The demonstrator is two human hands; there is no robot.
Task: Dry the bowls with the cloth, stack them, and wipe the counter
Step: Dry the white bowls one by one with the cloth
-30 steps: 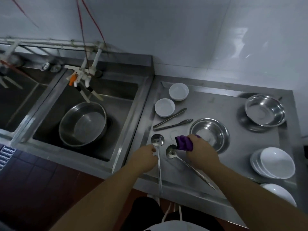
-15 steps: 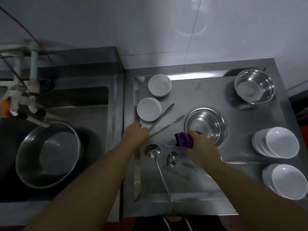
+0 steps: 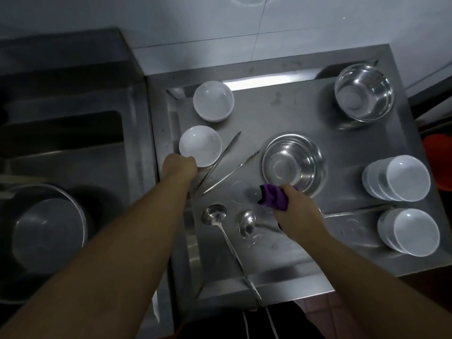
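Steel fills the view: a sink at far left holds a large metal basin. On the counter, the left hand reaches forward, knuckles up, fingers curled at the near rim of a small white bowl; whether it grips the rim, I cannot tell. A second white bowl sits beyond it. Tongs lie diagonally, tips pointing far-right. Two ladles lie with cups away, handles running toward the near edge. The right hand clutches a bunched purple cloth, just beside a steel bowl. Stacked white bowls stand at right.
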